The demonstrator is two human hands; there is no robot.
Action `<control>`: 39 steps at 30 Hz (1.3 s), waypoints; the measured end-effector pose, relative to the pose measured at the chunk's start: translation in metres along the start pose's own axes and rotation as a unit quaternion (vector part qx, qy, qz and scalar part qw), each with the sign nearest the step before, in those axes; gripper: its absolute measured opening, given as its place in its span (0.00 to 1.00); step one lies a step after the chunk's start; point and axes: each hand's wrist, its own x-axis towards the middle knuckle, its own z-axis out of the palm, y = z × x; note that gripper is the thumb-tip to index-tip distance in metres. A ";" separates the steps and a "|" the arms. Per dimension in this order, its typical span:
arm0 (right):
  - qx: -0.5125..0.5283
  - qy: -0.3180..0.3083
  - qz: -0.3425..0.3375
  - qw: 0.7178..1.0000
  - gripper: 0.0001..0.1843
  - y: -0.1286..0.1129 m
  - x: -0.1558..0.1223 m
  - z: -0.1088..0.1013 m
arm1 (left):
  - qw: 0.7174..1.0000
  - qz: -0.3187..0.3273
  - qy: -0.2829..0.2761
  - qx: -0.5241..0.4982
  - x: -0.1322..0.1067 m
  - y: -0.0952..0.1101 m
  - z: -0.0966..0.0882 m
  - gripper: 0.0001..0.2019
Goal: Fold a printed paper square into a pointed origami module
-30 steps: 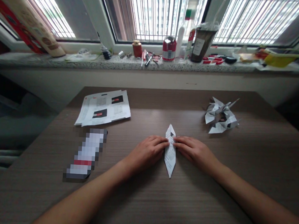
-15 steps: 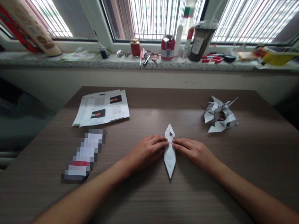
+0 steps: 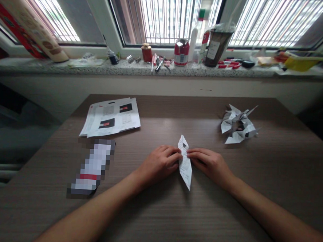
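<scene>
A narrow folded piece of printed paper [image 3: 185,166], pointed at both ends, stands out over the middle of the table between my two hands. My left hand [image 3: 163,161] pinches its left edge, with the thumb and fingers closed on it. On the opposite edge, my right hand [image 3: 209,161] holds the paper between closed fingertips. The lower tip of the paper leans to the right and seems slightly raised, with a shadow below it.
A stack of printed sheets [image 3: 112,116] lies at the back left, above a pixelated long object [image 3: 93,168]. Crumpled folded paper pieces [image 3: 239,125] sit at the back right. Along the windowsill [image 3: 120,70] stand a red can [image 3: 181,53], a dark cup [image 3: 216,47] and small items.
The folded paper has turned a little, its lower tip swinging right and its upper tip slightly left. Both hands keep hold of it in almost the same place.
</scene>
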 end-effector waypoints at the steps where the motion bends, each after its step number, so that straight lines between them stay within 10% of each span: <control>1: 0.002 0.001 0.002 1.000 0.10 0.000 0.000 0.000 | 1.000 0.000 0.001 0.008 0.001 0.000 0.001 0.10; 39: 0.022 -0.017 0.022 0.999 0.05 -0.010 0.013 0.000 | 0.993 -0.074 0.035 -0.081 0.003 0.000 0.010 0.06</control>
